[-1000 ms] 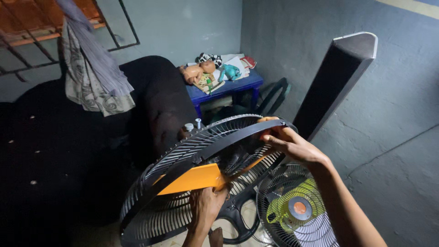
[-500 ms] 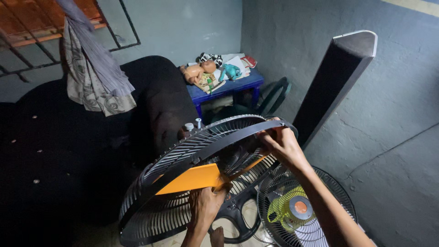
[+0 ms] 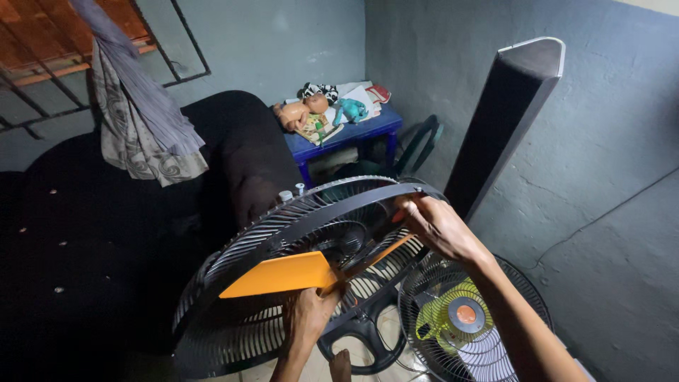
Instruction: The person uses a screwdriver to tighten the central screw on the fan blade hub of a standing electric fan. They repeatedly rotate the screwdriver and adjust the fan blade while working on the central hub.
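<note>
Black ribbed fan grille [image 3: 283,240] gripped at its rim by right hand [image 3: 438,226]; left hand [image 3: 308,318] clamps orange blade [image 3: 279,274].

Left hand [image 3: 305,318], right hand [image 3: 440,228]: both bare, no gloves, rings, watch. Forearms uncovered, no sleeves in view. Toes bare at bottom edge.

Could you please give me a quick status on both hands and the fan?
Left hand grips orange blade. Right hand holds fan guard rim. Second fan sits close below.
</note>
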